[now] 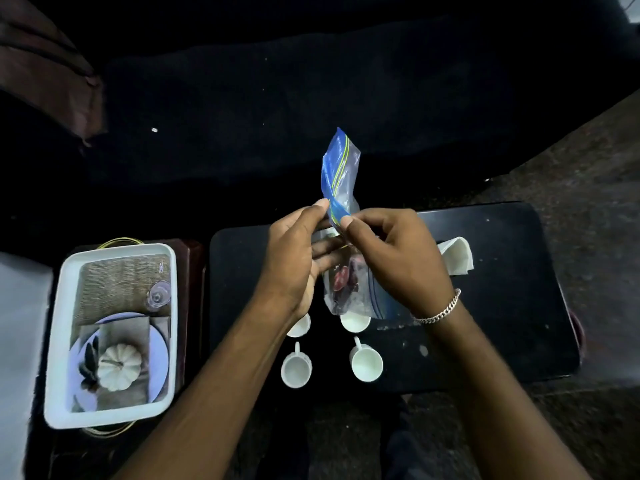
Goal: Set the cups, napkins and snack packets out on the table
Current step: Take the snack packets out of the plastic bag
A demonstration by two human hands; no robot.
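Observation:
A clear zip bag (341, 174) with a blue top strip hangs above the black table (502, 271). My left hand (298, 261) pinches its strip from the left, and my right hand (391, 254) pinches it from the right. Dark red snack pieces (341, 277) show in the bag's lower part. Several white cups stand below my hands: one at front left (296, 368), one at front right (366, 363), and two behind them (300, 325) (355, 322) partly hidden by my wrists and the bag. A folded white napkin (457, 256) lies just right of my right hand.
A white rectangular tray (62, 341) sits to the left of the table on a dark stand. It holds a woven mat, a small glass (158, 296), a plate (159, 341) and a white pumpkin ornament (117, 367). A dark sofa (277, 98) fills the background.

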